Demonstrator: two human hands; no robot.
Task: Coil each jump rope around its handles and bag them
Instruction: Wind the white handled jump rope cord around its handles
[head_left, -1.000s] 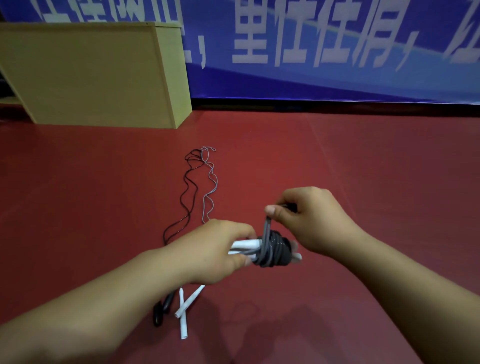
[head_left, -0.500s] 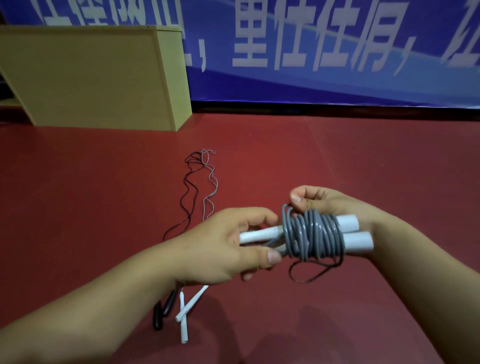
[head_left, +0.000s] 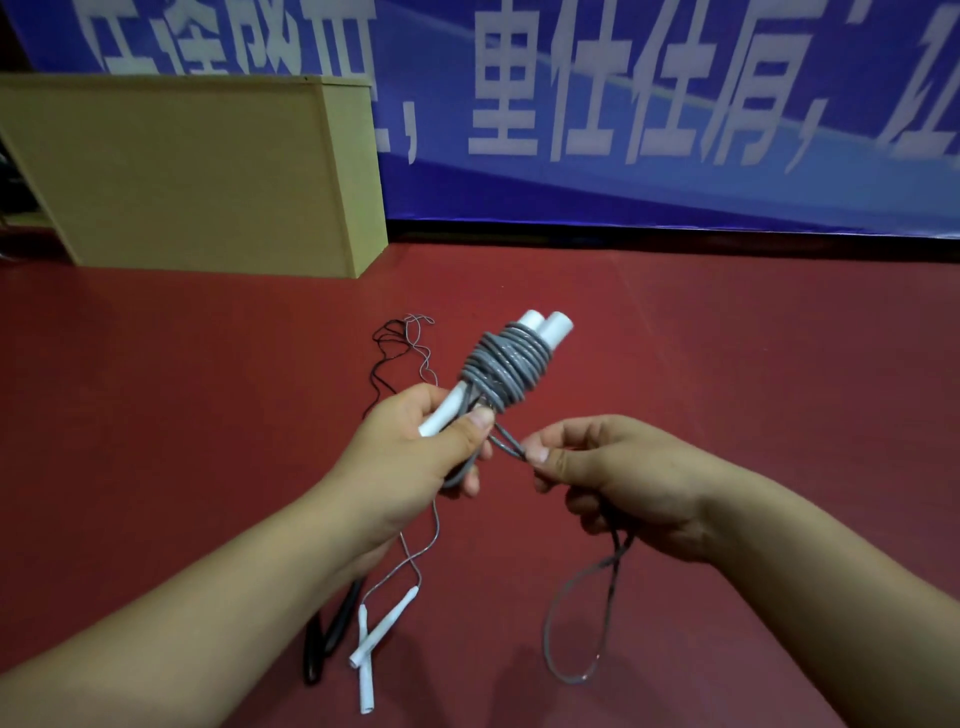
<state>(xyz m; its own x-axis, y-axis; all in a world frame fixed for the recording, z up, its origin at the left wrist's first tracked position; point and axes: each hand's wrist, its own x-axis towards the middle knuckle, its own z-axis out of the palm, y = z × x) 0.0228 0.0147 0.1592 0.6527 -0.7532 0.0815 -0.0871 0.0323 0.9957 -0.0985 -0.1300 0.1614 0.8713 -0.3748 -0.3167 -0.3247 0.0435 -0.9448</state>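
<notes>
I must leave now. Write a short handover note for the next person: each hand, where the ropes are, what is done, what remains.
Left hand grips the two white plastic handles with grey rope coiled round them.
Right hand pinches the loose grey rope end; a loop hangs below it.
Done: most coiling.
Left: secure the end, then coil the white-handled thin rope and black-handled rope lying on the red floor. No bag in view.

Views: only one, the head camera.
Position: it sits on the person's head, above both forearms.
Direction: forward and down, toward the red floor (head_left: 727, 364) and the blue banner (head_left: 675, 130) behind it.
Nearness: the left hand (head_left: 410, 457) and right hand (head_left: 623, 478) are close, in the middle of the frame.
Lens: wide-angle, the edges bend.
Shared part: none.
</notes>
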